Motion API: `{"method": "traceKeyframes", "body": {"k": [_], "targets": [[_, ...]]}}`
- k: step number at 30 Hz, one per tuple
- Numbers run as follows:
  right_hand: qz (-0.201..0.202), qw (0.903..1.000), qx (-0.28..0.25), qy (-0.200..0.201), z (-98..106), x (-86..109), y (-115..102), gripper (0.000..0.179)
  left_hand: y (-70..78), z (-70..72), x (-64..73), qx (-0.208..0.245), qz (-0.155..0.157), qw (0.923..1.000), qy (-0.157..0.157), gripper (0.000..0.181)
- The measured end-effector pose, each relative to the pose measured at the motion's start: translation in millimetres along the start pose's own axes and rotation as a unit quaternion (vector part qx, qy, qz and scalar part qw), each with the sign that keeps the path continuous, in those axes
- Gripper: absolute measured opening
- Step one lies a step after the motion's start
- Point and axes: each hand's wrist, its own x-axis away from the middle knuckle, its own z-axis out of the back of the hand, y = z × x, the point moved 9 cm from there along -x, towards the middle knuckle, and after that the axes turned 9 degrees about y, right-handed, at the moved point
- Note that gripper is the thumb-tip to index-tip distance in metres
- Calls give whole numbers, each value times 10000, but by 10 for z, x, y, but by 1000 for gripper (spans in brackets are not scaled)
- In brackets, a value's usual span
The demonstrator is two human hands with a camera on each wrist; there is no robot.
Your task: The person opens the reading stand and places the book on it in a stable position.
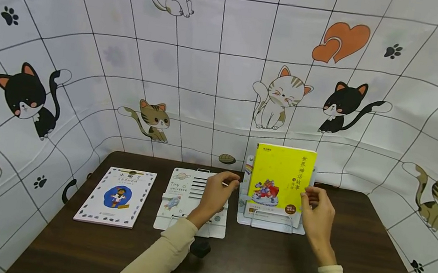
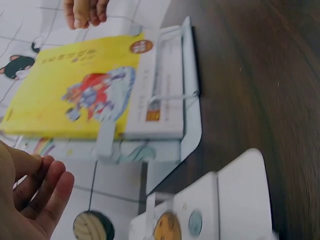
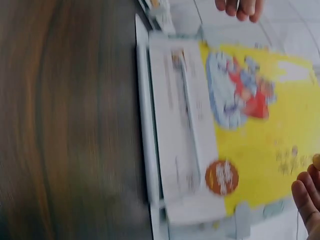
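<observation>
Flanking one yellow storybook, two hands, mine, neither with hold of anything.

Item: yellow storybook (image 1: 281, 176), titled 世界神话故事, standing with a backward lean on a pale blue bookstand (image 1: 242, 206). Its lower part sits behind the stand's wire retainer (image 3: 191, 120); a side clip (image 2: 105, 140) laps one edge.

Item: my left hand (image 1: 216, 195), partly open, fingers loosely bent, thumb close to the forefinger; apart from the book's left edge.

Item: my right hand (image 1: 318, 215), likewise partly open, fingers loosely bent, just beside the right edge; I see no grip on the cover.

Item: second bookstand, "Tiny universe" (image 1: 187, 205), no book on it, partly hidden behind my left hand and forearm.

Item: white paw-bordered booklet (image 1: 115, 196), flat on the dark wooden table (image 1: 245, 272), left of that stand.

Step in hand, by my judgement: seating the storybook, nearly or wholly done. The next move calls, I think, for both hands to draw clear without nudging the book; after that, the white booklet and second stand look the likeliest pair, its wire needing to be eased forward.
</observation>
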Motion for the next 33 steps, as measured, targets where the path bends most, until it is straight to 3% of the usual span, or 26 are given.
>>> {"method": "traceKeyframes", "body": {"k": [7, 14, 23, 29, 33], "targets": [[305, 9973, -375, -551, -278, 221, -323, 9, -128, 402, 43, 45, 241, 9996, 152, 13], [247, 9868, -553, -1502, -667, 545, -562, 5, -323, 865, 162, -229, 436, 9982, 351, 11], [219, 9561, -446, -2887, -1157, 1021, -757, 5, -673, 1358, 444, -749, 1224, 9896, 140, 13], [335, 9306, -185, -3639, -1387, 1299, -816, 4, -923, 1533, 638, -1254, 1493, 9803, -320, 12], [431, 9158, 22, -3994, -1480, 1425, -811, 8, -1041, 1577, 747, -1497, 1545, 9742, -681, 6]]}}
